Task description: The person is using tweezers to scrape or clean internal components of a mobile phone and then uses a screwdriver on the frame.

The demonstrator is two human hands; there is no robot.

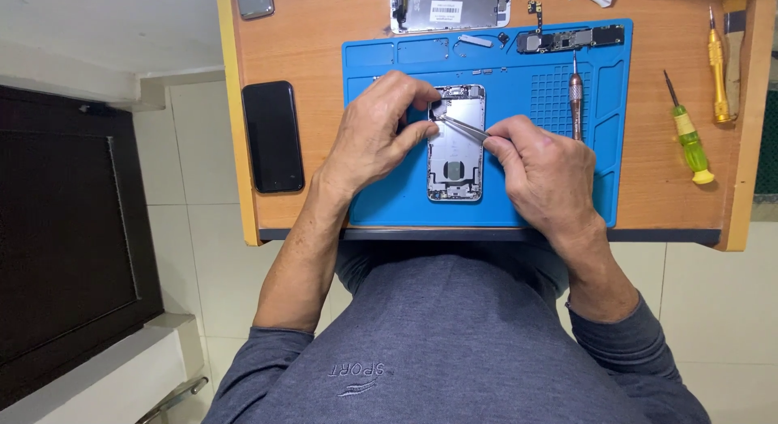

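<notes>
Pale glossy floor tiles and a dark panelled door surround a small wooden bench (324, 35) with a smooth orange-brown top and a yellow edge strip. A blue silicone work mat (389, 197), rectangular with moulded compartments and a ribbed grid area, lies flat on the bench.

At the mat's centre lies an opened phone housing (455, 161), a rounded grey metal shell with its inner side up, showing flat cables and small components. The left hand (377, 132) is curled over the upper left corner of the housing, thumb and forefinger pinched together at its edge; what they pinch is too small to tell. The right hand (539, 169) is closed around thin metal tweezers (463, 129), whose tips point into the upper part of the housing, just beside the left fingertips.

A metal-handled screwdriver (575, 104) rests on the ribbed area, near the right hand. A long circuit board (567, 40) lies along the mat's top edge. Beyond the mat sits a display assembly (450, 7), back side up. A black phone (273, 136), glossy and rectangular, lies left of the mat. Two screwdrivers, one green-handled (689, 140) and one yellow-handled (718, 76), lie on bare wood to the right.
</notes>
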